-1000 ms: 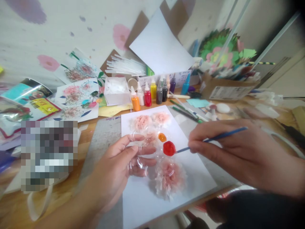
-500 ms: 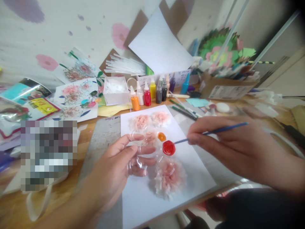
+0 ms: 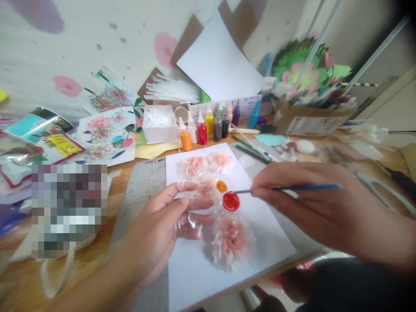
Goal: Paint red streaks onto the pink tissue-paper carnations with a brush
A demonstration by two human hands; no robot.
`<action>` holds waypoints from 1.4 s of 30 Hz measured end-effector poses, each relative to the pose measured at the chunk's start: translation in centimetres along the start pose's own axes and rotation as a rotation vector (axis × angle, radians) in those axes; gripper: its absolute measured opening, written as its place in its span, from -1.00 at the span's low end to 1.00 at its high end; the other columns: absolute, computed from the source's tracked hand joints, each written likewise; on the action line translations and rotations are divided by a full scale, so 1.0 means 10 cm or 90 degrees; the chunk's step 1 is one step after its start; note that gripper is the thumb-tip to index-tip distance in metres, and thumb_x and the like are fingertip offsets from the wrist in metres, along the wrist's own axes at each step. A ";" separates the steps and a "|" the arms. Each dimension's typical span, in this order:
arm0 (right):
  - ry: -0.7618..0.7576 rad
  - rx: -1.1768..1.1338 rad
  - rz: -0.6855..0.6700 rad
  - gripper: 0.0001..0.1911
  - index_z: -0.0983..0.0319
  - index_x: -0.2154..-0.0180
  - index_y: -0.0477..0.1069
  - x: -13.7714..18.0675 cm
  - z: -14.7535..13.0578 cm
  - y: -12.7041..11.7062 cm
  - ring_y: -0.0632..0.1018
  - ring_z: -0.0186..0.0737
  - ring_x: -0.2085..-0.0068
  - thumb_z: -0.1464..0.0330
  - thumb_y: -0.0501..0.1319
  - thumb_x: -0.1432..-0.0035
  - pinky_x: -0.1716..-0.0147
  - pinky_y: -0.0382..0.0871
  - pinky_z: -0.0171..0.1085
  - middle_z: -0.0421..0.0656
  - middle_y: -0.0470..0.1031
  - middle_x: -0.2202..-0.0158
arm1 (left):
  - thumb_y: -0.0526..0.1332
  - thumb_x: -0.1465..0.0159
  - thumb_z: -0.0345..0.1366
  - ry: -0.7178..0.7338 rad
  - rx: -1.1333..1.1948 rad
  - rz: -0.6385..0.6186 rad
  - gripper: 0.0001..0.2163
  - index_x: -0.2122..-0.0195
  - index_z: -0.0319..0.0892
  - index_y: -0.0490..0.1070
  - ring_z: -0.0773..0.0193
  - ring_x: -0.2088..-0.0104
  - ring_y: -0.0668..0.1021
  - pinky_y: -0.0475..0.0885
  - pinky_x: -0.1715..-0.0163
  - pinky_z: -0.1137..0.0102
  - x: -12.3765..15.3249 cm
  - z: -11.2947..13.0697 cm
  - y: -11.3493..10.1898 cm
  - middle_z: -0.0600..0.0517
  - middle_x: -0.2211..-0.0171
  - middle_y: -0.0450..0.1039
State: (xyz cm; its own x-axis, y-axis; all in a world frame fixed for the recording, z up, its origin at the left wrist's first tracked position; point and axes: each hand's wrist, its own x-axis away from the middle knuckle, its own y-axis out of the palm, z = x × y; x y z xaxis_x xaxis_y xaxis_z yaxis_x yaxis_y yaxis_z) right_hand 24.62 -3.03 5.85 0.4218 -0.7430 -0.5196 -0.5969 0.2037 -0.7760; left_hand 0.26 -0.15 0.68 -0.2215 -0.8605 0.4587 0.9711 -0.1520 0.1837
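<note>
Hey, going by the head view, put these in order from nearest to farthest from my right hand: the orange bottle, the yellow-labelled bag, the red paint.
From your right hand, nearest first:
1. Red paint: just left of the hand.
2. Orange bottle: farther left, toward the back.
3. Yellow-labelled bag: at the far left.

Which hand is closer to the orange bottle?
Left. The left hand is on the near side of the orange bottle, apart from it; the right hand, holding the blue brush, is farther off, nearer the wearer and to its right.
</note>
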 end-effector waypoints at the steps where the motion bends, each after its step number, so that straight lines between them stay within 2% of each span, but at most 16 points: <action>1: -0.008 0.024 0.008 -0.78 0.24 0.41 0.48 0.00 0.00 0.00 0.57 -0.42 0.48 0.42 0.17 -0.30 0.47 0.44 -0.47 -0.23 0.60 0.45 | 0.32 -0.21 -0.24 0.000 0.001 0.000 -0.66 0.00 -0.13 0.37 0.03 0.31 0.69 0.49 0.49 0.42 0.00 0.00 0.00 -0.19 0.17 0.63; 5: -0.025 -0.037 -0.040 -0.80 0.24 0.35 0.50 0.01 0.01 0.00 0.59 -0.44 0.44 0.42 0.16 -0.31 0.45 0.44 -0.51 -0.24 0.62 0.41 | 0.27 -0.26 -0.25 -0.003 -0.003 0.003 -0.70 -0.01 -0.11 0.36 0.05 0.31 0.69 0.49 0.51 0.44 0.00 -0.01 0.00 -0.19 0.16 0.64; 7: -0.010 -0.046 -0.021 -0.84 0.24 0.32 0.51 0.02 0.01 0.00 0.60 -0.43 0.42 0.39 0.19 -0.31 0.41 0.47 -0.50 -0.23 0.62 0.40 | 0.25 -0.28 -0.26 -0.008 -0.003 0.010 -0.71 -0.02 -0.11 0.35 0.05 0.31 0.69 0.50 0.50 0.45 -0.01 -0.01 -0.01 -0.20 0.15 0.64; 9: -0.016 -0.005 0.003 -0.80 0.25 0.37 0.49 0.01 0.02 0.01 0.59 -0.41 0.43 0.41 0.17 -0.31 0.42 0.46 -0.47 -0.20 0.62 0.41 | 0.25 -0.28 -0.27 -0.010 0.000 0.011 -0.71 -0.02 -0.11 0.35 0.04 0.30 0.70 0.50 0.50 0.45 -0.01 -0.01 -0.01 -0.21 0.16 0.64; 11: -0.032 0.009 -0.011 -0.77 0.26 0.41 0.49 0.01 0.01 0.00 0.60 -0.41 0.43 0.44 0.15 -0.31 0.43 0.46 -0.48 -0.18 0.62 0.40 | 0.24 -0.28 -0.27 -0.014 0.003 0.008 -0.71 -0.02 -0.11 0.34 0.04 0.31 0.69 0.49 0.51 0.45 -0.01 0.00 -0.01 -0.21 0.17 0.64; 16: -0.014 -0.086 -0.021 -0.88 0.25 0.29 0.53 -0.01 -0.02 -0.02 0.61 -0.45 0.40 0.41 0.21 -0.28 0.39 0.47 -0.51 -0.24 0.63 0.39 | 0.27 -0.28 -0.28 -0.008 0.018 -0.008 -0.69 -0.04 -0.12 0.35 0.06 0.32 0.69 0.49 0.50 0.45 0.00 0.01 -0.02 -0.20 0.18 0.63; 24: -0.003 -0.050 0.031 -0.81 0.18 0.39 0.55 -0.04 0.01 0.02 0.61 -0.35 0.45 0.44 0.21 -0.26 0.42 0.52 -0.41 -0.24 0.64 0.43 | 0.23 -0.33 -0.27 -0.014 0.015 -0.021 -0.74 -0.04 -0.10 0.34 0.11 0.34 0.69 0.47 0.51 0.48 0.00 -0.02 -0.06 -0.20 0.14 0.64; 32: -0.011 0.016 0.057 -0.82 0.24 0.39 0.51 0.03 0.09 -0.01 0.59 -0.43 0.46 0.40 0.21 -0.28 0.41 0.47 -0.49 -0.25 0.61 0.44 | 0.24 -0.32 -0.30 -0.020 0.015 -0.010 -0.74 -0.03 -0.10 0.35 0.10 0.33 0.69 0.47 0.51 0.47 -0.04 -0.01 -0.03 -0.20 0.15 0.63; 38: -0.029 -0.027 -0.037 -0.76 0.24 0.39 0.51 0.04 0.05 -0.04 0.59 -0.44 0.45 0.42 0.14 -0.32 0.45 0.46 -0.49 -0.24 0.63 0.40 | 0.24 -0.33 -0.25 -0.015 0.004 -0.019 -0.74 -0.03 -0.08 0.36 0.12 0.33 0.69 0.47 0.50 0.49 -0.02 -0.01 -0.04 -0.17 0.13 0.64; 42: -0.025 -0.058 0.000 -0.82 0.24 0.36 0.53 0.00 0.04 0.00 0.61 -0.44 0.42 0.43 0.19 -0.29 0.41 0.47 -0.50 -0.25 0.64 0.39 | 0.26 -0.31 -0.26 -0.012 0.005 -0.020 -0.73 -0.03 -0.08 0.36 0.11 0.33 0.69 0.47 0.50 0.47 -0.01 -0.02 -0.04 -0.16 0.16 0.64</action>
State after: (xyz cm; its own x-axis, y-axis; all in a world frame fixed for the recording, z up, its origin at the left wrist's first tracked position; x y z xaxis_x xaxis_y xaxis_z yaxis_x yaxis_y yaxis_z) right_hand 24.89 -2.83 5.69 0.4465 -0.7175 -0.5346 -0.6565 0.1434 -0.7406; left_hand -0.11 -0.07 0.41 -0.2543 -0.8457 0.4692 0.9627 -0.1752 0.2060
